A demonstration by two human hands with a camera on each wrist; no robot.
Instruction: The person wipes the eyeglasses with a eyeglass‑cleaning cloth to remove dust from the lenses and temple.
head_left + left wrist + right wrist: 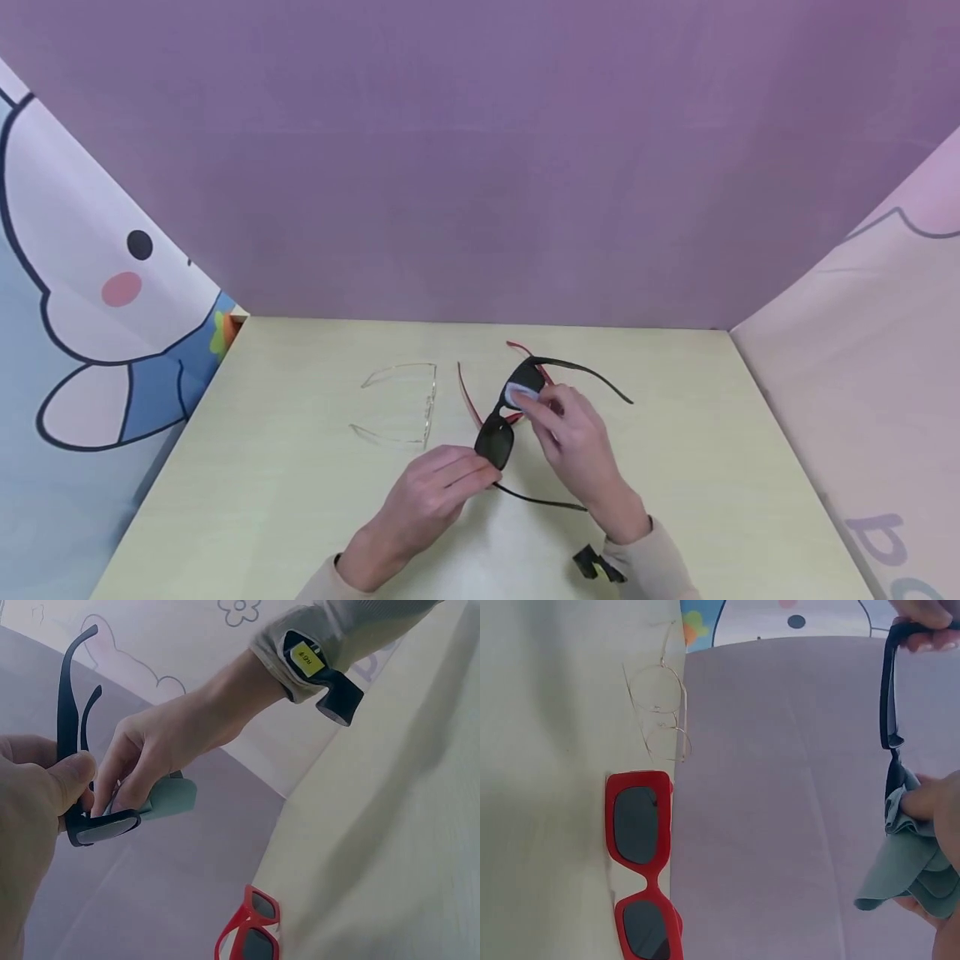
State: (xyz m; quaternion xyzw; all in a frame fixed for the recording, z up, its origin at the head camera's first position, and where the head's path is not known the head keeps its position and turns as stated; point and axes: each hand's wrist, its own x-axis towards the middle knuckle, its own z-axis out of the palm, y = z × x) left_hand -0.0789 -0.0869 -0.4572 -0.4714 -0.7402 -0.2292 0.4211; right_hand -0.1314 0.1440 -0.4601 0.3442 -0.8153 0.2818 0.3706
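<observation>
Above the pale table (262,500), we see the left hand (435,493) pinching black sunglasses (496,439), the right hand (573,437) pinching a cloth (900,870) against one lens (530,375).

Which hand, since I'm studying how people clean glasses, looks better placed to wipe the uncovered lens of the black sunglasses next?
Probably the right hand: it holds the cloth against the other lens, while the left hand grips the near end of the black sunglasses.
</observation>
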